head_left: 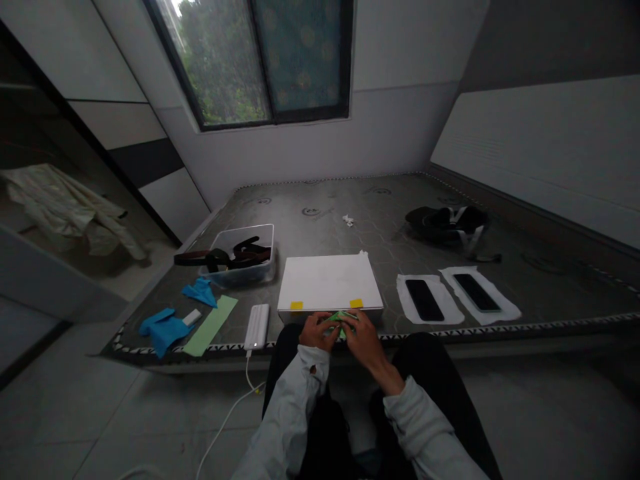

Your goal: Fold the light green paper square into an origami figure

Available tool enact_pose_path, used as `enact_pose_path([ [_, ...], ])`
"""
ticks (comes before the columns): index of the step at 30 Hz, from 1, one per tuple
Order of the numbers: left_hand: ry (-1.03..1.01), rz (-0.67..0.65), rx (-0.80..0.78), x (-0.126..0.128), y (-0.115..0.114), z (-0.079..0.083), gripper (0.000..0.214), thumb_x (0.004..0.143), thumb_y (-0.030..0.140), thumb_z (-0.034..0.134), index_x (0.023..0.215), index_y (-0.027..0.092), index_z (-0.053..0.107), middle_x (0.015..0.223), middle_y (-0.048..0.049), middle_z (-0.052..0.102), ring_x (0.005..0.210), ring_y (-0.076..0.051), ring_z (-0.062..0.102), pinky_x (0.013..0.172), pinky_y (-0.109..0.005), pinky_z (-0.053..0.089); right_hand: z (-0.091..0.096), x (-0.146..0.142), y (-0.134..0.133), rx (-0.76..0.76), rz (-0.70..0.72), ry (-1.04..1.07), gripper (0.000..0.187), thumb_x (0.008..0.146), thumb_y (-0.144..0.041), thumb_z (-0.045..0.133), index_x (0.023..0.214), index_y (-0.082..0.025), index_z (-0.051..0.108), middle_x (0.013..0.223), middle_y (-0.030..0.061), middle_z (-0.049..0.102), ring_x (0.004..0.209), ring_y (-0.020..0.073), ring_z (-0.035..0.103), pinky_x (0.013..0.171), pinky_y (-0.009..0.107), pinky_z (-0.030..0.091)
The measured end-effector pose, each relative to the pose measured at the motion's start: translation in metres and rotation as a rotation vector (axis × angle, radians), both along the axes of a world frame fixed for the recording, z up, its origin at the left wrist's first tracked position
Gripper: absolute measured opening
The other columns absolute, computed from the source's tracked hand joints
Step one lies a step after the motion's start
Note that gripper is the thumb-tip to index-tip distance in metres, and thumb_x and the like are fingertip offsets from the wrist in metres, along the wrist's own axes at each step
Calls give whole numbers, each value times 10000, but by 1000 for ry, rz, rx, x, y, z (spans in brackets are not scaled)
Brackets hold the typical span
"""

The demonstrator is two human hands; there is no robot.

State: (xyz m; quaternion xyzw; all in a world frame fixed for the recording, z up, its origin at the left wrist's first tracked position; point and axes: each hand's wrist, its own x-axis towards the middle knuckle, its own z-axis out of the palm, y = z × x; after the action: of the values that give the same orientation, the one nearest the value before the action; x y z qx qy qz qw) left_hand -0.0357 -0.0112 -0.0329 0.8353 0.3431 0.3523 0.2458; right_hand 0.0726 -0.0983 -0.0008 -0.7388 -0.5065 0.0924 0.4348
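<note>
My left hand (316, 331) and my right hand (364, 337) meet at the near edge of the mattress (350, 213). Both pinch a small folded green paper (340, 319) between their fingers. The paper sits just in front of a white box (327, 283) with two yellow tape tabs on its near edge. The fingers are curled round the paper, which they partly hide.
On the left lie a white power bank (257, 326) with a cable, a light green paper strip (211, 325), blue folded papers (165, 328) and a clear tray (245, 257) of dark straps. Two phones (424, 299) on white sheets lie right; a dark bag (447, 223) lies behind.
</note>
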Motion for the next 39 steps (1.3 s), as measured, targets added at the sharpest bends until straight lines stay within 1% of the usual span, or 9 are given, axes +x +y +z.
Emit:
enact_pose_path([
  [2,-15,50,-73,0,0,1,73,710,253,669,767,251,714,871,-33,689,806,-187,614,709,-290,502,0,-1,0,8,10,4,283,812,-135,505,991,-239,698,1040,70,627,1029,216,551,960,390,431],
  [5,-29,146,-203,0,0,5,244,669,272,691,910,241,663,867,-11,693,737,-172,636,664,-274,499,-3,1,1,13,8,5,265,808,-149,517,981,-232,701,1051,76,625,1036,214,554,964,391,430],
  [11,-86,-81,-305,1,0,7,217,717,259,633,926,264,691,886,10,728,814,-178,674,747,-270,510,-4,6,-1,8,10,63,266,816,-189,528,1030,-229,681,1067,68,634,1034,208,567,974,392,423],
  [16,-53,8,-388,1,2,12,219,699,270,649,909,245,708,874,18,734,839,-171,674,771,-259,510,1,13,-4,4,51,129,336,816,-305,576,1144,-236,603,1188,77,569,1132,224,518,1010,404,392],
  [25,-84,9,-490,1,9,11,222,667,293,679,875,224,716,843,5,731,787,-171,669,731,-267,508,13,34,-16,11,268,108,344,808,-331,607,1142,-257,573,1219,53,566,1171,219,500,1018,392,372],
  [29,-112,-30,-528,1,11,9,249,659,310,679,878,196,712,846,-16,728,801,-170,663,718,-254,508,13,43,-20,-22,305,98,403,749,-337,680,1131,-254,583,1136,43,624,1066,218,573,942,375,435],
  [32,-56,-58,-536,0,12,10,251,675,357,658,855,194,719,797,-10,718,716,-150,640,635,-225,487,13,48,-21,-34,312,85,315,738,-344,696,1034,-250,643,1044,33,673,996,215,613,913,365,454],
  [36,25,18,-499,-1,12,14,296,704,434,621,838,195,733,580,20,631,533,-114,541,509,-204,413,15,47,-20,-54,324,88,196,841,-359,572,938,-256,708,1021,38,696,981,206,627,915,359,453],
  [39,-21,35,-463,-2,9,16,273,710,423,623,815,194,727,624,13,652,578,-116,565,557,-203,438,13,43,-17,-87,287,122,260,878,-373,498,896,-254,729,1016,41,700,968,207,631,889,355,464],
])
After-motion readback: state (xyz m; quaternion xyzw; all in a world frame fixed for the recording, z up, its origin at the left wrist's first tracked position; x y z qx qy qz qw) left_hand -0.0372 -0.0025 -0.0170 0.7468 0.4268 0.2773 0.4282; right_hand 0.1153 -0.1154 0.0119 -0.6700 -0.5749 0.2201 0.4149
